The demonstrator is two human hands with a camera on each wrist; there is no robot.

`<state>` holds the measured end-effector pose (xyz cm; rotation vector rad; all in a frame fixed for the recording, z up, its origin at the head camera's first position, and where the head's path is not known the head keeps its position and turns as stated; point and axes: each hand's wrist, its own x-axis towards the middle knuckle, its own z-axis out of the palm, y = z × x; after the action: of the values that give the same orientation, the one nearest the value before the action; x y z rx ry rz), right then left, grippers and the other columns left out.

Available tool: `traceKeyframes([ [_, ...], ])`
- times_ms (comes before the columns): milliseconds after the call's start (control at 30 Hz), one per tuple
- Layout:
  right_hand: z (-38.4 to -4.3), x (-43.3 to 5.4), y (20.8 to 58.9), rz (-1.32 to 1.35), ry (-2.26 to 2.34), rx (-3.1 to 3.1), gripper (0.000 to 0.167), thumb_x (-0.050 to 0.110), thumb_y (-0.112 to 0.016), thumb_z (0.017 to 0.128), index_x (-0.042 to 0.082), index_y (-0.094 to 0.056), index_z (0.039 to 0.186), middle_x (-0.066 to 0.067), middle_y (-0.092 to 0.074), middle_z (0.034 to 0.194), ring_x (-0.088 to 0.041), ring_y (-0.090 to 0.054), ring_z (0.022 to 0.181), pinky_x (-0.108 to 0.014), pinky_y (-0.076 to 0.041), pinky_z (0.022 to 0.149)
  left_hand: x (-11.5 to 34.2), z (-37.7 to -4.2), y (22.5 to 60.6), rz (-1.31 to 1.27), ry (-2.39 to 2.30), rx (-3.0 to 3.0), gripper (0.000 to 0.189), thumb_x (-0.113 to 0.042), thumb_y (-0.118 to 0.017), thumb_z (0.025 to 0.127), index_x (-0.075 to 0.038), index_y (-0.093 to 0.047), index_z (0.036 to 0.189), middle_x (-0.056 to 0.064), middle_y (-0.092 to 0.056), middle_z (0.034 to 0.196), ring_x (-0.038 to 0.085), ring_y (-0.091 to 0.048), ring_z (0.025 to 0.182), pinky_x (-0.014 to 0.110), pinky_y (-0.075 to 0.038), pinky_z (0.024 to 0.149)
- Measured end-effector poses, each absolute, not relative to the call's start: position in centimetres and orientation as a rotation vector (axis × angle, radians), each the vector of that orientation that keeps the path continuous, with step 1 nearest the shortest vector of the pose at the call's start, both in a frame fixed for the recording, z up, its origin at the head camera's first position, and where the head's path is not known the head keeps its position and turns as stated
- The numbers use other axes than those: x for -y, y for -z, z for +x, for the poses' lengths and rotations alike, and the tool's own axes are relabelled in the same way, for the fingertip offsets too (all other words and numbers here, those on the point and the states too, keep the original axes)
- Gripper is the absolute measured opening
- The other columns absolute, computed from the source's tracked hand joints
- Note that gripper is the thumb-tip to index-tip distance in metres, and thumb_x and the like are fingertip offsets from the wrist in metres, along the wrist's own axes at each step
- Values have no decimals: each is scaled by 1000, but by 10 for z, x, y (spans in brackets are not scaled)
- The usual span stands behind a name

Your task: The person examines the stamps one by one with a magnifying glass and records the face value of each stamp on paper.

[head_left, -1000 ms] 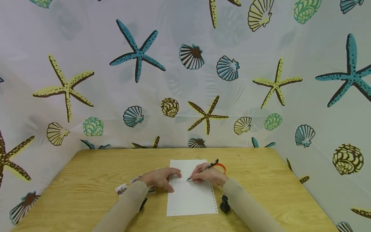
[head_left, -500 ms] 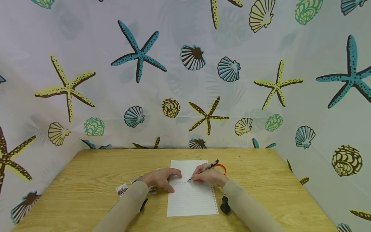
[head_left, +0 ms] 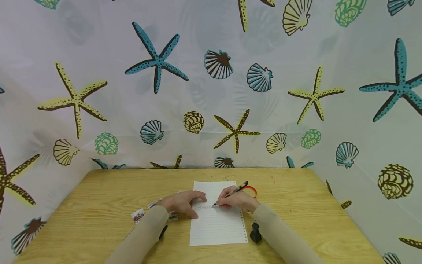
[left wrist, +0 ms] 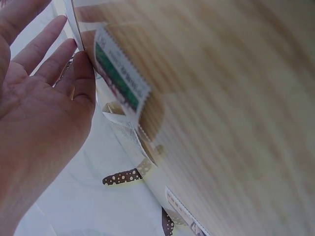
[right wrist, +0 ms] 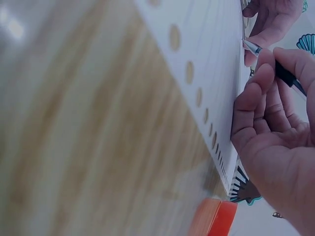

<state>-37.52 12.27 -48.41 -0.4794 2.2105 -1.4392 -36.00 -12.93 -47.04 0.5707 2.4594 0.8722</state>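
A lined white sheet (head_left: 217, 223) with punched holes along its right edge lies on the wooden table (head_left: 99, 205). My right hand (head_left: 239, 200) grips a black pen (head_left: 230, 192), its tip touching the sheet near a line of writing. In the right wrist view the pen (right wrist: 285, 76) shows between the fingers (right wrist: 256, 83) over the sheet (right wrist: 211, 44). My left hand (head_left: 182, 203) rests flat with spread fingers on the sheet's left edge. The left wrist view shows the left hand's palm (left wrist: 34, 113) and straight fingers beside stamps (left wrist: 120, 76).
Small picture stamps (head_left: 138, 215) lie left of the sheet under my left forearm. An orange ring-shaped object (head_left: 251, 190) sits behind my right hand, and a small black object (head_left: 255, 233) lies right of the sheet. A sea-themed curtain (head_left: 211, 80) surrounds the table.
The pen tip has shifted slightly along the written line; otherwise both hands stay in place.
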Motion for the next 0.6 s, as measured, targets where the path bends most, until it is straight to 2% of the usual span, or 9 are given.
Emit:
traceKeyframes([
  [333, -374, -122, 485, -490, 1441, -2221, 10, 13, -72, 87, 4, -67, 86, 2, -67, 73, -10, -58, 64, -23, -46, 60, 129, -361, 471, 581, -868, -2467, 51, -13, -83, 78, -27, -63, 122, 1, -41, 155, 28, -28, 148, 50, -27, 118],
  [600, -377, -125, 487, -495, 1441, -2227, 7, 12, -70, 89, 7, -66, 86, 2, -68, 75, -10, -57, 66, -22, -47, 61, 130, -362, 473, 605, -847, -2482, 50, -14, -83, 78, -26, -62, 122, 2, -41, 155, 27, -29, 148, 49, -27, 118],
])
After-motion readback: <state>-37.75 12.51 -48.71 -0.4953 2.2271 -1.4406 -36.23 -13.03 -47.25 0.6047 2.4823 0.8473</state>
